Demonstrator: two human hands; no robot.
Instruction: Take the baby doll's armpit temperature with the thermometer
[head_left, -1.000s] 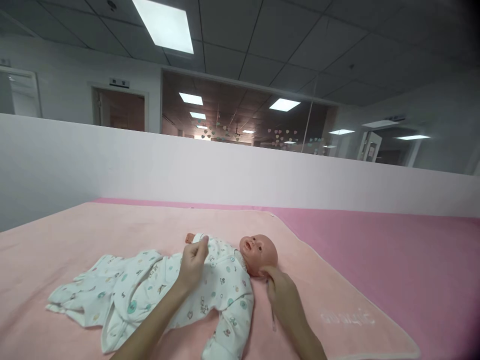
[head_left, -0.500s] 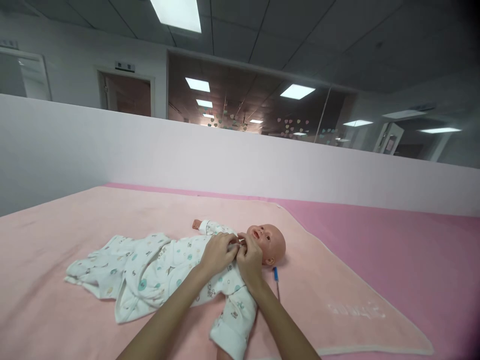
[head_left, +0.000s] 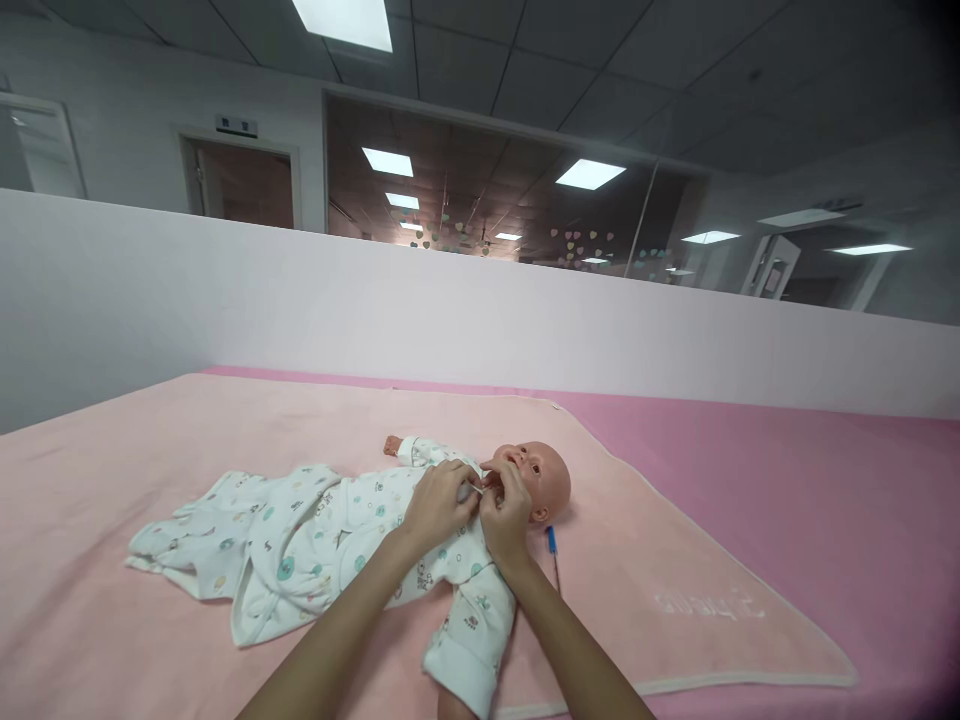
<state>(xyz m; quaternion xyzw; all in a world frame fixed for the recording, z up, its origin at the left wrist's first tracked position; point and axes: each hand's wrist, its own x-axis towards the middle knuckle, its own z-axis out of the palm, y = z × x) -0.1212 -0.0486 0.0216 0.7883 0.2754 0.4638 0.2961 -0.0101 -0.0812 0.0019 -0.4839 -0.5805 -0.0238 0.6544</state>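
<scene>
A baby doll (head_left: 546,475) lies on its back with its head to the right, wearing a white printed baby gown (head_left: 360,510). At the doll's neckline, my left hand (head_left: 439,503) rests on the chest with its fingers pinched together. My right hand (head_left: 506,518) is beside it under the doll's chin, also pinched. A thin white piece (head_left: 477,488) shows between the two sets of fingertips; whether it is a tie of the gown or something separate I cannot make out. My fingers partly cover the doll's chin and collar.
Beneath the doll spreads a peach blanket (head_left: 637,590) over a pink mat (head_left: 787,470). A thin stick-like item with a blue end (head_left: 552,540) lies near the doll's head, partly behind my right forearm. A low white wall (head_left: 375,310) stands at the back.
My right hand's fingers have lifted slightly and turned over the doll's chin, and a gap has opened between my hands where the white piece shows. The view has shifted slightly.
</scene>
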